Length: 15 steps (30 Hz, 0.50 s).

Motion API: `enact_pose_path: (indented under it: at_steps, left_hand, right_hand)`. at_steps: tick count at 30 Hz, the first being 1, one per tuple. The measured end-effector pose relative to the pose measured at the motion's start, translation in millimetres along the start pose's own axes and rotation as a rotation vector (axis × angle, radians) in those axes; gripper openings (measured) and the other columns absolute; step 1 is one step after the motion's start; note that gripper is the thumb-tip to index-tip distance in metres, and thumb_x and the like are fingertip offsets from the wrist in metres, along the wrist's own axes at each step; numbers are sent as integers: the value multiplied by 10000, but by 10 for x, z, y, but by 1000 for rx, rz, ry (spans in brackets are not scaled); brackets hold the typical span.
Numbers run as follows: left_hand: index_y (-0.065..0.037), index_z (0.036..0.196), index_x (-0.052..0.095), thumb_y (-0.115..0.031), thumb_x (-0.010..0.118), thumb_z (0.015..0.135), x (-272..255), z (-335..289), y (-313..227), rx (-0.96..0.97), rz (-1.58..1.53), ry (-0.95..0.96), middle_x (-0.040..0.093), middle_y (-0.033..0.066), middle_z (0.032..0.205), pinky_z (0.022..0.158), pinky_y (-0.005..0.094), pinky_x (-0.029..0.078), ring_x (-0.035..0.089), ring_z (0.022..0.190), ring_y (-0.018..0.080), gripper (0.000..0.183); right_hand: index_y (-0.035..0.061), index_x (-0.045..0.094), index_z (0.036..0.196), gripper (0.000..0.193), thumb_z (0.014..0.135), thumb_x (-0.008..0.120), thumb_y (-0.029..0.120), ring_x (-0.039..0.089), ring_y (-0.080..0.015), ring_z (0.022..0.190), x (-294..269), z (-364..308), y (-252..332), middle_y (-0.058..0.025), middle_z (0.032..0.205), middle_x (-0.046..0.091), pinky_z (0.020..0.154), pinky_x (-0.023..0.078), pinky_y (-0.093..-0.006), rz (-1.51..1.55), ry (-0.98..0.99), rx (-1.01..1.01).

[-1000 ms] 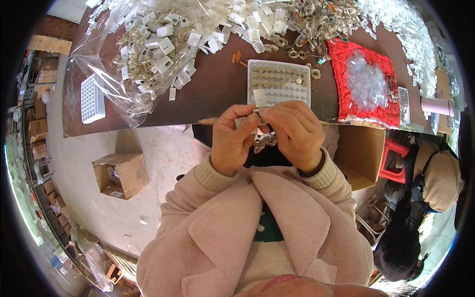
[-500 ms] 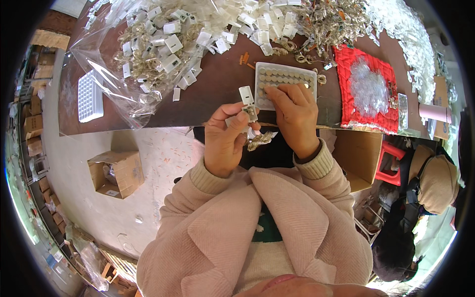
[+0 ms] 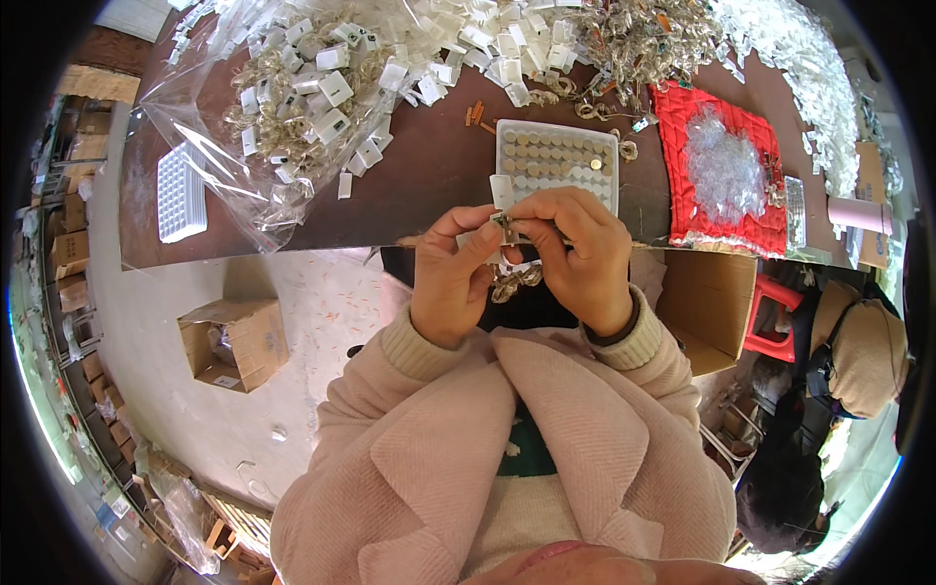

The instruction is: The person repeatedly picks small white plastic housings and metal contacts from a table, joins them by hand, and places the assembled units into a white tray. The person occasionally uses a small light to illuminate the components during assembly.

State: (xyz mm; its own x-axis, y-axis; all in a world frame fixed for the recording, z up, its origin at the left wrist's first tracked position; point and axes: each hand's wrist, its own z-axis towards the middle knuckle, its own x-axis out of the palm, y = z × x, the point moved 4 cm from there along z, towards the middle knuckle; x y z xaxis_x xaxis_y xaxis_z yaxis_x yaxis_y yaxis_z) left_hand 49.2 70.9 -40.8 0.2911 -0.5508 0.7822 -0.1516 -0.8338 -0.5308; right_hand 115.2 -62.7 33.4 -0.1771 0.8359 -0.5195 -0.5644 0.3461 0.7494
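My left hand pinches a small white battery case with its lid flipped up, above the table's near edge. A coil of thin clear-coated wire hangs below the case. My right hand meets it from the other side, thumb and forefinger closed at the case's opened body. Whatever lies between those fingertips is hidden. Just beyond the hands sits a white tray with rows of round button cells, its near rows partly covered by my right hand.
A heap of white cases and wire coils lies on clear plastic at the far left. Stacked white trays stand at the left edge. On the right is a red cloth bearing clear plastic pieces. Cardboard boxes stand below.
My right hand has left the button-cell tray and moved left and nearer, to the battery case. The left hand has shifted slightly right, still holding the case.
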Motion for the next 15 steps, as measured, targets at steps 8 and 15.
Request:
enact_pose_path:
  at_steps: [8,15]
  left_hand:
    - [-22,1160,623,-104,664,972,18,0,87,-4,-107,-57,692,71,985,439,139,374,654,745,95,209]
    - [-30,1141,639,-87,672,962,71,-15,118,3,-106,-30,701,49,999,478,142,411,626,715,52,192]
  right_hand:
    - [62,753,1017,235,788,771,16,653,-254,847,-29,-137,-36,-83,984,706,743,508,-341,165,-41,12]
    - [35,750,1066,271,797,775,36,648,-269,900,-31,-280,-1,-109,1050,694,804,500,-343,129,-99,-39]
